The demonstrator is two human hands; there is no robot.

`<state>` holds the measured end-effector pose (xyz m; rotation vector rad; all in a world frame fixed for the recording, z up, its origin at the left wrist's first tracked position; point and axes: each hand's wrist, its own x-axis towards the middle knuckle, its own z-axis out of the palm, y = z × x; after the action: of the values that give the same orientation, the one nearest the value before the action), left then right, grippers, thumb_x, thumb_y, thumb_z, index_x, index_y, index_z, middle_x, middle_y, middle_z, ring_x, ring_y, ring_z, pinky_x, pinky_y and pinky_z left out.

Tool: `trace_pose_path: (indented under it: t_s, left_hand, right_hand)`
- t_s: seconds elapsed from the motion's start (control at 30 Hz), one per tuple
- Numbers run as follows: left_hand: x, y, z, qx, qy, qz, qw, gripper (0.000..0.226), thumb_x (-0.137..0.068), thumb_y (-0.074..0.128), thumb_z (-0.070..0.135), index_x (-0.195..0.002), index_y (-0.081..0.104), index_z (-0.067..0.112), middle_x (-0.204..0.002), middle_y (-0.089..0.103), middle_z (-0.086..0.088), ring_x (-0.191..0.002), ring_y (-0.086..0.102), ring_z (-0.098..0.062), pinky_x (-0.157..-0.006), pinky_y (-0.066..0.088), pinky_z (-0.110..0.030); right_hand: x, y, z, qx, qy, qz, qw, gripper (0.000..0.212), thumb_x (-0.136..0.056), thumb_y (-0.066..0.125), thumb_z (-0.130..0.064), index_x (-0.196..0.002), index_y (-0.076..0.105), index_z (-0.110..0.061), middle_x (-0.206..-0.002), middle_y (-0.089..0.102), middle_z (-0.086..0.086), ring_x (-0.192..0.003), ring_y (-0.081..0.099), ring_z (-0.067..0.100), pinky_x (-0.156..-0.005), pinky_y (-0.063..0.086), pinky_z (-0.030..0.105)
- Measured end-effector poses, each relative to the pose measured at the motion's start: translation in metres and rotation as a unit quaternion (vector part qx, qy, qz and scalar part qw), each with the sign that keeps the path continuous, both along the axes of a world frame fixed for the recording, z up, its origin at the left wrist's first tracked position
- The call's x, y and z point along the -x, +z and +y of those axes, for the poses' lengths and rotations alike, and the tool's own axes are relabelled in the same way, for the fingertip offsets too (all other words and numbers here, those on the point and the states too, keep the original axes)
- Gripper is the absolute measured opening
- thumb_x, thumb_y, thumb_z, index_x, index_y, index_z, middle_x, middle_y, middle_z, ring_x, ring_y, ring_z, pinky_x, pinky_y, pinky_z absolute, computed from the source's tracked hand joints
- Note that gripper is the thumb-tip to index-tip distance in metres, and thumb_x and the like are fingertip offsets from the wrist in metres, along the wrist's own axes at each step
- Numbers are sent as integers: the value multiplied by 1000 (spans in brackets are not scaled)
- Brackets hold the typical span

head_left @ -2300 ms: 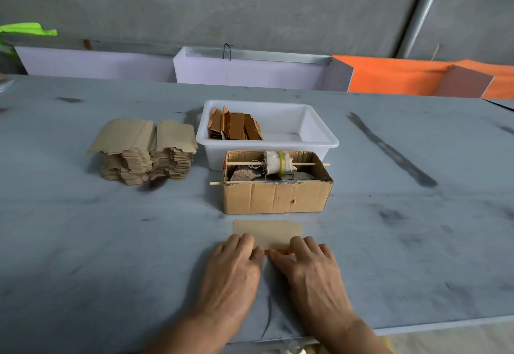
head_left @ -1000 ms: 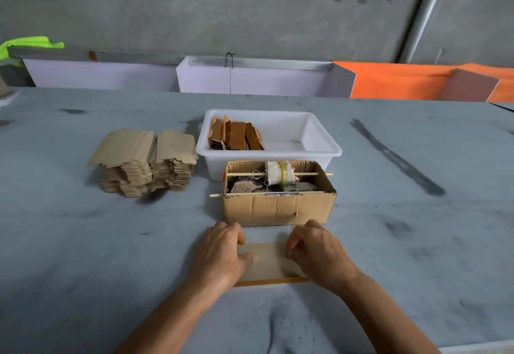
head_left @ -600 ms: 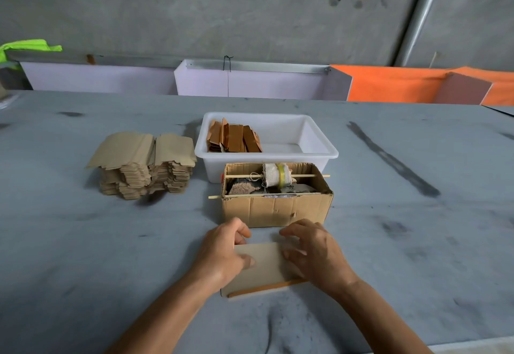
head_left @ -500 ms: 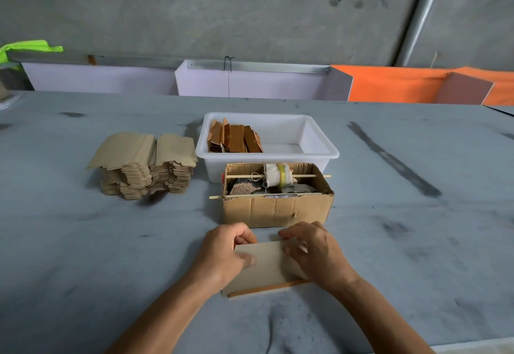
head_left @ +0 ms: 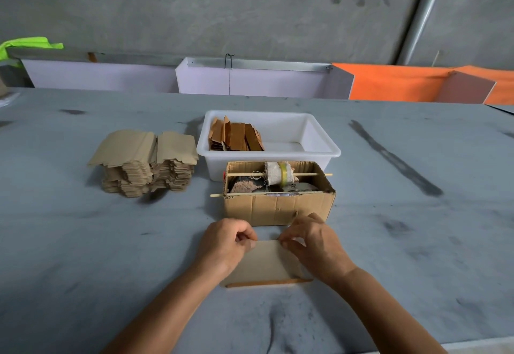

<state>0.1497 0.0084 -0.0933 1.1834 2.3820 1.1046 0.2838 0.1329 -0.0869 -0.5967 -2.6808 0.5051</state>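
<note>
Left hand (head_left: 225,244) and right hand (head_left: 313,242) both pinch the far edge of a folded cardboard piece (head_left: 265,263), fingers curled over it, 1 hand at each far corner. Piece sits on the gray table (head_left: 83,256), far edge lifted, near edge down, just in front of a cardboard box (head_left: 278,207) of odds and ends. White tub (head_left: 319,142) with brown folded pieces (head_left: 236,136) behind the box. Stack of flat cardboard blanks (head_left: 144,159) to the left, well apart.

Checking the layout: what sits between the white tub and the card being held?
The open cardboard box stands there, shown in the head view.
</note>
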Motion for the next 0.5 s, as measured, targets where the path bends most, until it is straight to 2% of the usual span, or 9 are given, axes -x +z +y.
trace_pose_path:
  t_s: [0.1, 0.27, 0.37, 0.43, 0.5]
  left_hand:
    - [1, -1, 2, 6, -8, 26, 1000, 8, -78, 72, 13, -76, 72, 21, -61, 55, 15, -55, 48, 2, -56, 38, -14]
    - [1, -2, 3, 11, -18, 62, 998, 8, -79, 72, 12, -82, 74, 19, -67, 54, 15, -62, 51, -1, -59, 36, -10]
    - [1, -2, 3, 11, -25, 72, 997, 11, -79, 71, 11, -86, 75, 18, -74, 58, 13, -71, 56, -6, -66, 42, -14]
    - [0, -2, 3, 13, -41, 82, 996, 13, -81, 69, 11, -92, 75, 17, -83, 63, 8, -81, 61, -11, -78, 47, -22]
    - [-1, 0, 2, 16, -55, 97, 994, 13, -83, 67, 11, -93, 74, 17, -87, 63, 7, -87, 60, -12, -85, 45, -29]
  right_hand:
    - [1, 2, 0, -43, 28, -14, 999, 19, -91, 59, -18, -101, 74, -21, -104, 65, -1, -103, 48, 14, -80, 34, 16]
    - [4, 2, 1, -47, 67, -15, 997, 20, -90, 57, -11, -98, 74, -19, -101, 67, -1, -99, 52, 14, -78, 26, 5]
    - [4, 1, 4, -47, 64, -4, 997, 16, -89, 60, -12, -98, 73, -16, -101, 66, 0, -100, 52, 15, -81, 36, 12]
    - [4, 0, 6, -40, 62, -11, 997, 16, -89, 61, -14, -100, 72, -15, -101, 64, 1, -100, 50, 15, -81, 42, 20]
    - [3, 0, 7, -25, 64, -18, 997, 15, -89, 61, -15, -100, 72, -16, -101, 62, 1, -100, 49, 15, -81, 42, 21]
